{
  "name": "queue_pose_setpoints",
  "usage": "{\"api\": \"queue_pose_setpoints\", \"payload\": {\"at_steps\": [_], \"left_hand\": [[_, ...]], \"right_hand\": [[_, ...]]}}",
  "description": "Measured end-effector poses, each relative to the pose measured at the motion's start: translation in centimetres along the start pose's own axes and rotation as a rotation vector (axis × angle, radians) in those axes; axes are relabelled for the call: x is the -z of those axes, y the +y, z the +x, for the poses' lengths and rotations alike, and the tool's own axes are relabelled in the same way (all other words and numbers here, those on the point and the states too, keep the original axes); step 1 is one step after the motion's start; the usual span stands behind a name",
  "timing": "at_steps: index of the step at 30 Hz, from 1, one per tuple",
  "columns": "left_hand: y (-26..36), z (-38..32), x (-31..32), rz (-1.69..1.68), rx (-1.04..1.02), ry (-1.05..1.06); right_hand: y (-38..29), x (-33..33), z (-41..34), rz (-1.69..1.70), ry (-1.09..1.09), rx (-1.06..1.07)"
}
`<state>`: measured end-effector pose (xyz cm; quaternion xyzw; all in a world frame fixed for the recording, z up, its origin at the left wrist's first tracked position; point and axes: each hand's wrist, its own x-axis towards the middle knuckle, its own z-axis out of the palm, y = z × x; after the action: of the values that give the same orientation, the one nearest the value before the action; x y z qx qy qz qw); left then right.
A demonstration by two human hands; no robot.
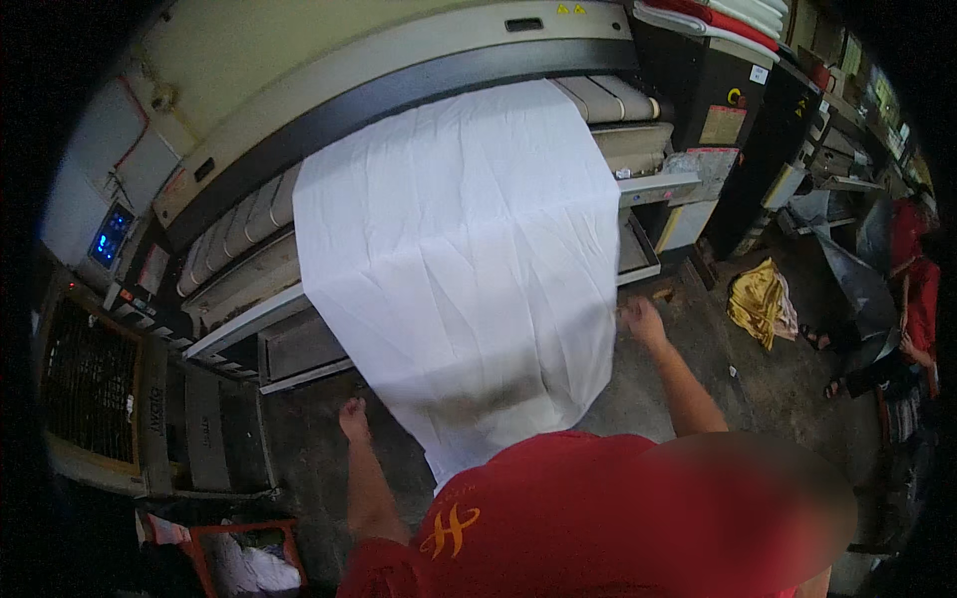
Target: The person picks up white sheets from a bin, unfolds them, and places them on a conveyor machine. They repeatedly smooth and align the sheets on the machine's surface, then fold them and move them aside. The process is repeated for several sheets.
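A large white cloth sheet (456,276) lies over the feed bed of a flatwork ironing machine (419,82). Its far end goes under the machine's hood, while the near part hangs towards my red shirt, creased and partly shaded. My left hand (354,418), fingers curled, is just off the sheet's left edge with nothing visible in it. On the other side, my right hand (641,320) is at the right edge with bent fingers. Blur hides whether those fingertips touch the cloth. Fabric feed belts (239,232) show at both sides of the sheet.
Folded red and white linens (710,22) are stacked on the cabinet at upper right. A gold cloth (759,303) lies on the floor. Further right is a person in red (919,299). An orange-rimmed bin (288,534) holds white cloth. A lit control panel (112,235) is at left.
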<state>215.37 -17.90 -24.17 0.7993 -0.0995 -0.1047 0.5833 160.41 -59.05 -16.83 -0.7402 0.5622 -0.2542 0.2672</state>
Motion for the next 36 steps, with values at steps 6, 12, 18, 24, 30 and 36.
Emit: {"api": "queue_pose_setpoints", "payload": {"at_steps": [6, 12, 18, 24, 30, 36], "left_hand": [[14.1, 10.4, -3.8, 0.366, -0.435, 0.000], [20.3, 16.2, -5.7, 0.125, -0.011, -0.155], [17.5, 18.5, -0.8, -0.163, -0.255, -0.147], [24.6, 16.7, -4.0, 0.886, -0.746, 0.191], [23.7, 15.8, -4.6, 0.980, -0.627, -0.016], [22.9, 15.7, -6.0, 0.871, -0.562, 0.143]], "right_hand": [[-14.0, 3.4, 12.7, -0.218, 0.321, 0.519], [-18.0, 3.3, 19.4, -0.587, -0.027, 0.474], [-17.9, 1.2, 18.4, -0.607, 0.028, 0.493], [-18.1, 1.1, 19.2, -0.607, 0.062, 0.388], [-20.9, 0.0, 19.5, -0.596, 0.101, 0.346], [-21.3, -0.6, 19.4, -0.595, 0.189, 0.356]]}}
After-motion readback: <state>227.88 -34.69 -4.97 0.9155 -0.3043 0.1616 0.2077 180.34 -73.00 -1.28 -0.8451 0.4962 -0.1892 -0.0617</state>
